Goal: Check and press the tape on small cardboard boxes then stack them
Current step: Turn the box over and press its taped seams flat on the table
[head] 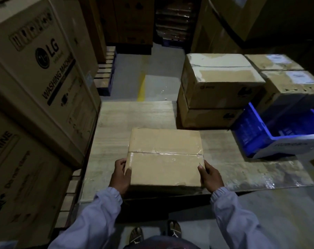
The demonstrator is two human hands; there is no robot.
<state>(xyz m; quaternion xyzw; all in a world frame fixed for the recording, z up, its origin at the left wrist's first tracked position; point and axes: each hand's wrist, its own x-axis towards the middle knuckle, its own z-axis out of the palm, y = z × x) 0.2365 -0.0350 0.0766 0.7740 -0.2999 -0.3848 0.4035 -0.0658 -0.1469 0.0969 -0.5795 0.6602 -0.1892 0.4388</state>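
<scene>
- Small cardboard box (164, 159): lies flat near the front edge of a wood-grain platform (116, 141), top face up. Clear tape (163, 153) runs along the centre seam from side to side, wrinkled toward the right end.
- Left grip (120, 174): closed around the box's near left corner, thumb on the top face, fingers wrapped down the left side.
- Right grip (209, 177): closed around the near right corner, thumb tip on the top edge. The fingers go down the right side and are mostly hidden.
- Right rear of the platform: two larger cartons (221, 83) stacked one on the other, the upper one's top flap torn and patched with tape. They stand apart from the held box.
- Further right: two labelled cartons (293, 81) sit side by side, and a blue plastic crate (271, 133) is tilted in front of them.
- Left side: an LG washing-machine carton (41, 60) stands on a second large carton (23, 177), hard against the platform's left edge.
- Beyond the platform: grey floor with a yellow line (141, 88), and more stacked goods in shadow, too dark to identify.
- Lighting is dim throughout.
</scene>
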